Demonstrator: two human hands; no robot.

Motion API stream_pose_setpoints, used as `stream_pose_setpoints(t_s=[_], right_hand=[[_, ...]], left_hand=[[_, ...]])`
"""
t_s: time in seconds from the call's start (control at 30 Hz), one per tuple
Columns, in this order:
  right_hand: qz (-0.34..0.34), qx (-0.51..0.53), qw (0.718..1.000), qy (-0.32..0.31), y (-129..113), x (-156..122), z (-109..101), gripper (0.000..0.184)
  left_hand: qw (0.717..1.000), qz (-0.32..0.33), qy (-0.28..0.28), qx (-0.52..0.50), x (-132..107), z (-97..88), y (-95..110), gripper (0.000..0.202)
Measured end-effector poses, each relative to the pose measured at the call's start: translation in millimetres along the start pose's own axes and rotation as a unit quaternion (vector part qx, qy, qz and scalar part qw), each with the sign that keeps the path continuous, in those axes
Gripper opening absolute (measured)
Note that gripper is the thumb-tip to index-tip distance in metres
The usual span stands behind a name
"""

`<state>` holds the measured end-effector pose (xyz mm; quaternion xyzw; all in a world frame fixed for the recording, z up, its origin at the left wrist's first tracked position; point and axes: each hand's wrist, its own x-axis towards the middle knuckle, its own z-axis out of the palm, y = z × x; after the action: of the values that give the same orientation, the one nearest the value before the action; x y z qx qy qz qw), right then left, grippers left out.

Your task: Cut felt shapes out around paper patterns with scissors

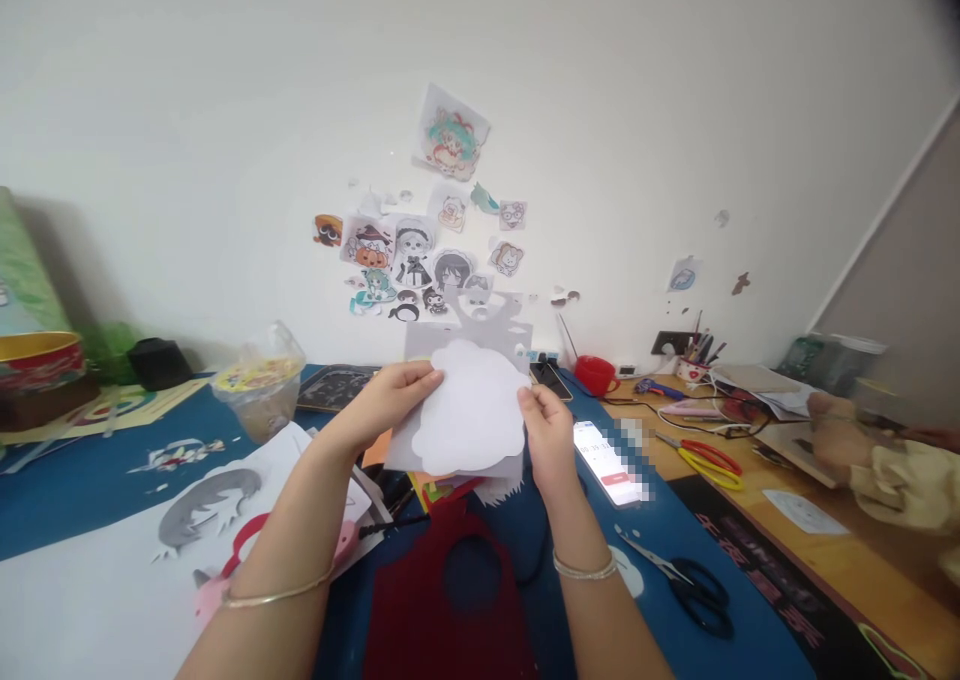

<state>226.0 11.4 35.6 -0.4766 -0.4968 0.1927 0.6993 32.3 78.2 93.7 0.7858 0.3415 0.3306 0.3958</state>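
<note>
1. At the back, a white wall is bearing drawings.
2. Over a blue mat, a white paper cutout is being held up.
3. The left hand is pinching its left edge, the right hand its right edge.

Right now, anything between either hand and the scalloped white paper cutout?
Nothing visible. The left hand and right hand meet the scalloped white paper cutout directly at its opposite side edges. Gray paper shows behind the cutout, not in front.
</note>
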Motion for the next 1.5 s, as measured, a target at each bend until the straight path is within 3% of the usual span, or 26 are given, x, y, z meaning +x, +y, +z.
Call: stream_pose_setpoints(t_s=[0.17,0.27,0.43,0.63,0.73,0.8,0.87,0.93,1.0,1.07,1.1,1.17,1.23,1.3,1.4,1.47,1.5], right_hand=[[0.006,-0.023,1.0,-0.016,3,0,4,0.027],[0.013,-0.036,0.999,0.008,9,3,4,0.027],[0.018,-0.05,0.996,0.074,15,8,3,0.028],[0.023,-0.027,0.986,0.161,22,13,-7,0.034],[0.033,0.017,0.985,0.169,23,17,-18,0.039],[0.042,0.045,0.99,0.13,18,18,-26,0.04],[0.056,0.061,0.995,0.051,9,16,-34,0.037],[0.077,0.06,0.993,-0.06,-4,11,-38,0.03],[0.091,0.034,0.973,-0.208,-15,3,-34,0.021],[0.064,-0.048,0.889,-0.45,-22,-6,-22,0.014],[0.049,-0.087,0.843,-0.528,-22,-11,-13,0.011],[0.037,-0.156,0.784,-0.599,-18,-19,4,0.009],[0.066,-0.187,0.768,-0.608,-11,-24,16,0.008],[0.137,-0.186,0.786,-0.574,-2,-23,18,0.007],[0.207,-0.19,0.805,-0.523,10,-16,6,0.015],[0.249,-0.189,0.809,-0.498,18,-11,-2,0.016],[0.273,-0.183,0.808,-0.488,22,-9,-4,0.014]], left_hand=[[1.0,-0.011,-0.004,-0.022,1,-1.9,-1,0.038],[1.0,-0.006,-0.02,-0.016,0,-1.9,-2,0.037],[0.998,0.026,0.023,0.061,2,2.2,0,0.035],[0.993,-0.026,0.061,0.096,5,0.5,-3,0.039],[0.986,-0.066,0.075,0.133,9,-3.5,-14,0.038],[0.976,-0.101,0.081,0.177,13,-4.8,-23,0.036],[0.959,-0.133,0.079,0.235,16,-4.5,-31,0.035],[0.94,-0.153,0.079,0.296,17,-2.6,-34,0.037],[0.919,-0.165,0.082,0.348,15,0.7,-31,0.038],[0.899,-0.176,0.089,0.392,11,5.1,-24,0.04],[0.888,-0.182,0.094,0.411,9,7.7,-19,0.043],[0.868,-0.185,0.107,0.448,5,12.6,-9,0.053],[0.853,-0.166,0.11,0.483,1,16.1,-2,0.066],[0.848,-0.119,0.087,0.508,-1,18.2,3,0.076],[0.855,-0.042,-0.062,0.513,-4,22.3,4,0.085],[0.84,-0.032,-0.174,0.513,-4,29.2,2,0.089],[0.829,-0.038,-0.204,0.52,-3,34.2,2,0.091]])
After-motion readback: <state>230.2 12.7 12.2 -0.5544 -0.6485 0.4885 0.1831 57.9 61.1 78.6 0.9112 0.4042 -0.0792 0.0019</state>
